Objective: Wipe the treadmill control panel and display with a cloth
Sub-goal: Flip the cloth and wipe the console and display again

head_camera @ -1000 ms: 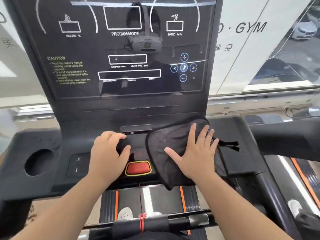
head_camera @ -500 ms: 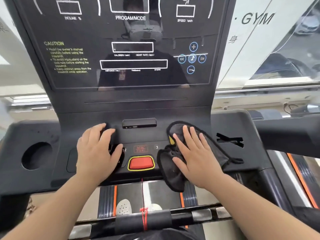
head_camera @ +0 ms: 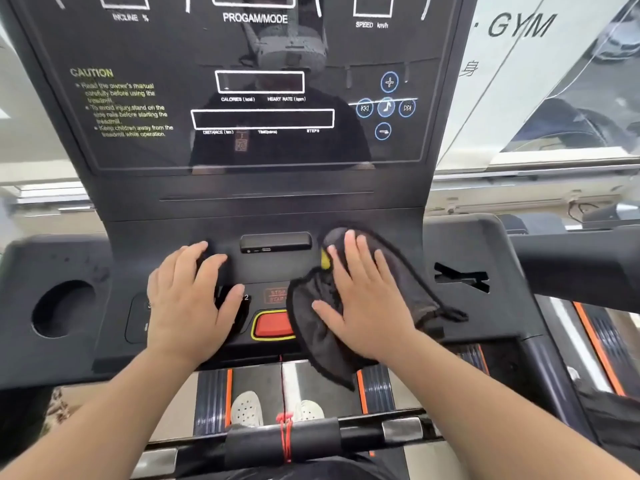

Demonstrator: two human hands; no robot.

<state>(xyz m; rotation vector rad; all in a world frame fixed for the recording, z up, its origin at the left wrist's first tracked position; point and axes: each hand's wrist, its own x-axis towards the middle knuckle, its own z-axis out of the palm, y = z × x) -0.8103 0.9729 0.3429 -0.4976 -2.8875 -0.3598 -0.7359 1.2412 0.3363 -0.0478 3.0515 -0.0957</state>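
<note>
A dark cloth (head_camera: 313, 327) lies bunched on the right half of the black treadmill control panel (head_camera: 460, 327). My right hand (head_camera: 363, 299) presses flat on the cloth, fingers spread, and the cloth's lower corner hangs over the panel's front edge. My left hand (head_camera: 188, 303) rests flat on the panel's left buttons, holding nothing. A red stop button (head_camera: 272, 325) with a yellow rim sits between the hands, its right end under the cloth. Above rises the glossy dark display (head_camera: 259, 98) with white outlined boxes, blue round icons and a yellow caution text.
A round cup hole (head_camera: 62, 308) is at the panel's left end. A black handrail (head_camera: 571, 268) extends to the right. A front bar (head_camera: 284, 441) with a red cord crosses below, above the belt and white shoes (head_camera: 246, 408). Windows with GYM lettering (head_camera: 519, 26) stand behind.
The cloth, spread flat a second ago, has bunched up under my right hand, which slid left toward the red button. My left hand shifted slightly left.
</note>
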